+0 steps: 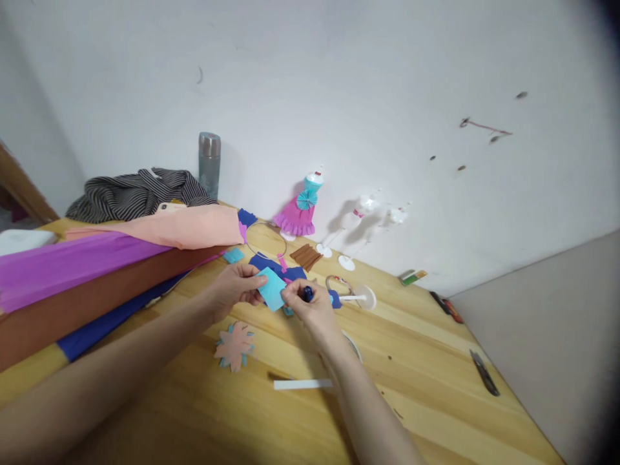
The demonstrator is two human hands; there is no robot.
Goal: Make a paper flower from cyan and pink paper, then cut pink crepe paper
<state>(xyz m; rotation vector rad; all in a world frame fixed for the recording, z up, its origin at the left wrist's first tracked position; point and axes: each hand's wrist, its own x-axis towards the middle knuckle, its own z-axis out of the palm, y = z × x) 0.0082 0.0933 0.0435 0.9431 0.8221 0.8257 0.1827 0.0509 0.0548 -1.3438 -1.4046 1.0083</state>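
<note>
My left hand [237,285] pinches the left edge of a small square of turquoise paper [272,289], held above the wooden table. At the paper's right edge, my right hand [310,305] has its fingertips closed on it. A shiny dark blue rounded object [308,294] shows in the right hand; its kind is hard to make out. Below the hands lies a layered paper flower [235,346] in peach and turquoise. Folded dark blue paper [268,263] is just behind the paper square, and a small turquoise stack [233,255] sits beyond the left hand.
Rolls of peach crepe paper [194,226] and purple paper [87,255] cover the left. Along the wall stand a steel flask [209,165], a dress form in a pink skirt [296,216] and two white forms [367,205]. A utility knife [484,372] lies right; a white strip [303,384] lies in front.
</note>
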